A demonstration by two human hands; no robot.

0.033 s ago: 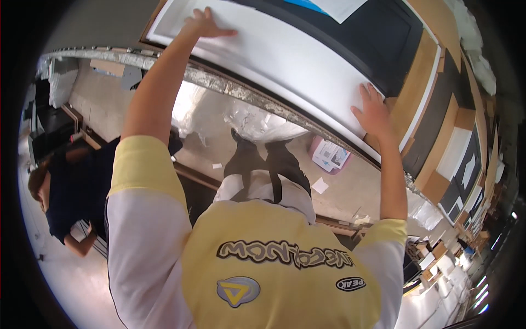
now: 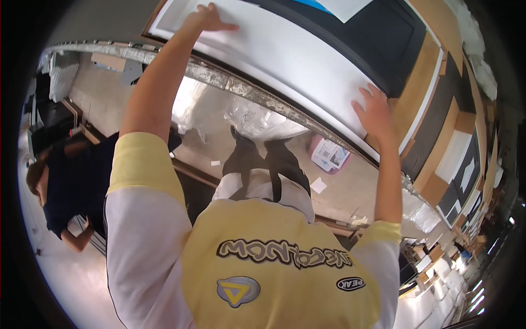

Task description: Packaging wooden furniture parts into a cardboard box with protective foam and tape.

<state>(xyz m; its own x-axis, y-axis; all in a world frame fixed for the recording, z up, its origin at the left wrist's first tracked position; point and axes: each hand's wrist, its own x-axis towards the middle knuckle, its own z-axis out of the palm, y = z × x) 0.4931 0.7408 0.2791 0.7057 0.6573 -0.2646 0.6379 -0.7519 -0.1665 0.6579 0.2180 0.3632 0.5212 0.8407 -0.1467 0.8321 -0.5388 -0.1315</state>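
Note:
A large white panel (image 2: 296, 55) with a dark border lies on a raised surface in front of me. My left hand (image 2: 208, 19) rests flat on its far left part, fingers apart and thumb pointing right. My right hand (image 2: 375, 112) lies flat on its near right part close to the edge, fingers spread. Neither hand closes around anything. Both arms are stretched out over a worn, paint-flecked metal edge (image 2: 246, 90) that runs along the panel's near side.
Another person in a dark blue top (image 2: 71, 186) bends down at my left. Crumpled clear plastic wrap (image 2: 257, 118) and a pink-and-white packet (image 2: 329, 155) lie on the floor by my feet. Brown, white and dark boards (image 2: 438, 126) are lined up at the right.

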